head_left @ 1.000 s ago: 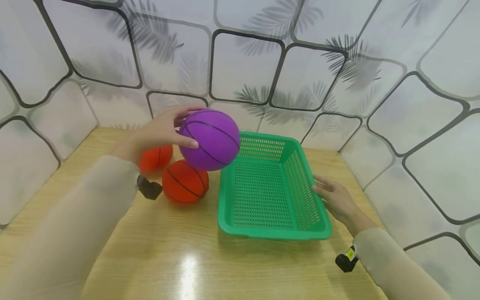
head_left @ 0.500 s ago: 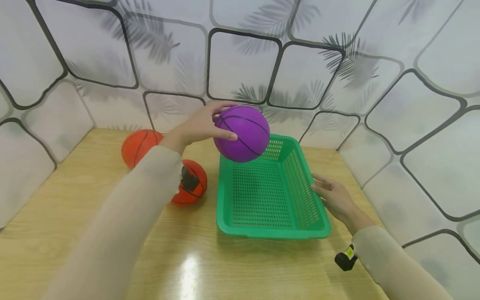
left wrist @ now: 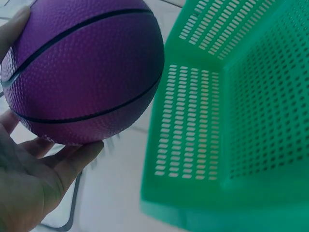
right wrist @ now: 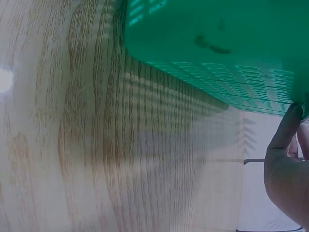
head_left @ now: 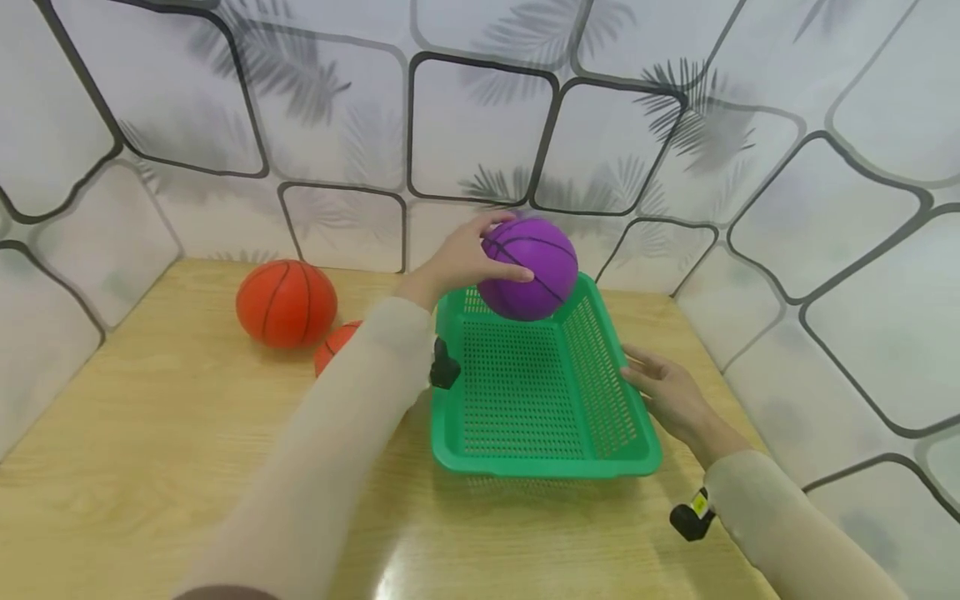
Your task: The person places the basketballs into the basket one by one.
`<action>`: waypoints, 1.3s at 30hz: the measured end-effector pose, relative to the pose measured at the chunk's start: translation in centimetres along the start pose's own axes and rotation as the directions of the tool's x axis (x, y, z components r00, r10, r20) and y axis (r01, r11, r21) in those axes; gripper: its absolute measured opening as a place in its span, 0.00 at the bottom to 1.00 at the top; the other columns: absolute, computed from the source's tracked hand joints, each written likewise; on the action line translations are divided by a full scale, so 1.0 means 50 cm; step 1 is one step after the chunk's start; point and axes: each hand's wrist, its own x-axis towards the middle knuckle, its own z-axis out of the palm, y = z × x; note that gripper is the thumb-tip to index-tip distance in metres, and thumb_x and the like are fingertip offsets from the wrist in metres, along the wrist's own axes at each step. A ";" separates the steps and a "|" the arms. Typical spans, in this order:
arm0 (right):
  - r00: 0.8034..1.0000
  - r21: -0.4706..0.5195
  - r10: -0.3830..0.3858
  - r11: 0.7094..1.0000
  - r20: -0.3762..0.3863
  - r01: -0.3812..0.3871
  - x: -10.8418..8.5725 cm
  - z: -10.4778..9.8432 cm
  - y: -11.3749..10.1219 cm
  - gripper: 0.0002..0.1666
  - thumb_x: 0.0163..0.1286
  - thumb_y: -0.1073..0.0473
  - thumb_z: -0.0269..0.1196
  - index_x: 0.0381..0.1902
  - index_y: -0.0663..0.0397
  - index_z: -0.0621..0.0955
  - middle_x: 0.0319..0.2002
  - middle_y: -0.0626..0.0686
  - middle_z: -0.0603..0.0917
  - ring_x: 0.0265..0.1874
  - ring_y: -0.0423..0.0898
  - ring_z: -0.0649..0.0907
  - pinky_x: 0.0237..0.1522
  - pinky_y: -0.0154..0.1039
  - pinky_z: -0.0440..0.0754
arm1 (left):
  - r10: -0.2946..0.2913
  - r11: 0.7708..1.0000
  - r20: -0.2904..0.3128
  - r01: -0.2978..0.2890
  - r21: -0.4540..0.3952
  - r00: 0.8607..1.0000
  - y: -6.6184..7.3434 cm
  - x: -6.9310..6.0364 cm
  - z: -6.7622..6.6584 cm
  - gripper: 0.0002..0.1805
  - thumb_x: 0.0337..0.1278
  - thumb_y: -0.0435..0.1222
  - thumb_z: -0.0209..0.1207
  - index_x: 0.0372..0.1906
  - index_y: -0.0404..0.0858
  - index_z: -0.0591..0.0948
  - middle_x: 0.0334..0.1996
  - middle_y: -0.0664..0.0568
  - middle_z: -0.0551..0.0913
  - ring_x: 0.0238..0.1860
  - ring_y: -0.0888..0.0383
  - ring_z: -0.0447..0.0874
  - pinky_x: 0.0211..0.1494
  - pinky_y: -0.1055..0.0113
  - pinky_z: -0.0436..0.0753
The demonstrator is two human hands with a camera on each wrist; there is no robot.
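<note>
My left hand (head_left: 467, 257) grips a purple ball (head_left: 531, 271) from its left side, holding it over the back part of a green basket (head_left: 442, 425). In the left wrist view, the thumb and fingers of the hand (left wrist: 29, 179) spread around the purple ball (left wrist: 91, 72), beside the basket wall (left wrist: 186, 125). My right hand (head_left: 671, 398) touches the basket's right rim with its fingers. The right wrist view shows that hand (right wrist: 287, 169) with a fingertip against the basket's outer side (right wrist: 217, 38). Inside, the basket holds nothing.
Two red balls stand on the wooden table (head_left: 150, 417) left of the basket: one (head_left: 287, 304) in full view, the other (head_left: 336, 343) mostly behind my left sleeve. A patterned wall (head_left: 337, 108) rises behind and to the right.
My left hand has carried the purple ball rightward, from the basket's left edge to over its back part. The left sleeve now covers much of one red ball. The right hand stays at the rim.
</note>
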 end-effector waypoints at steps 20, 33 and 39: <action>1.000 0.038 -0.014 0.999 -0.001 0.014 -0.001 0.003 -0.001 0.39 0.73 0.51 0.56 0.75 0.54 0.54 0.72 0.66 0.52 0.70 0.63 0.52 0.66 0.61 0.51 | -0.149 0.989 -0.168 0.145 -0.032 0.974 -0.049 0.012 0.158 0.53 0.36 0.49 0.76 0.70 0.42 0.61 0.62 0.43 0.69 0.60 0.46 0.71 0.57 0.54 0.75; 1.000 0.055 0.002 0.998 -0.017 -0.001 -0.002 0.004 0.003 0.39 0.72 0.52 0.57 0.74 0.53 0.55 0.72 0.65 0.53 0.70 0.62 0.53 0.66 0.60 0.52 | -0.228 0.967 -0.138 0.241 0.082 0.964 -0.092 0.005 0.199 0.55 0.36 0.52 0.75 0.70 0.41 0.58 0.62 0.40 0.64 0.61 0.45 0.67 0.59 0.52 0.73; 1.000 0.079 -0.010 0.997 -0.016 0.011 0.003 0.004 0.004 0.39 0.72 0.52 0.57 0.74 0.55 0.55 0.71 0.66 0.54 0.70 0.61 0.54 0.66 0.60 0.52 | -0.240 0.963 -0.123 0.252 0.090 0.963 -0.092 0.004 0.203 0.55 0.35 0.51 0.75 0.70 0.41 0.59 0.62 0.40 0.64 0.61 0.45 0.67 0.59 0.52 0.74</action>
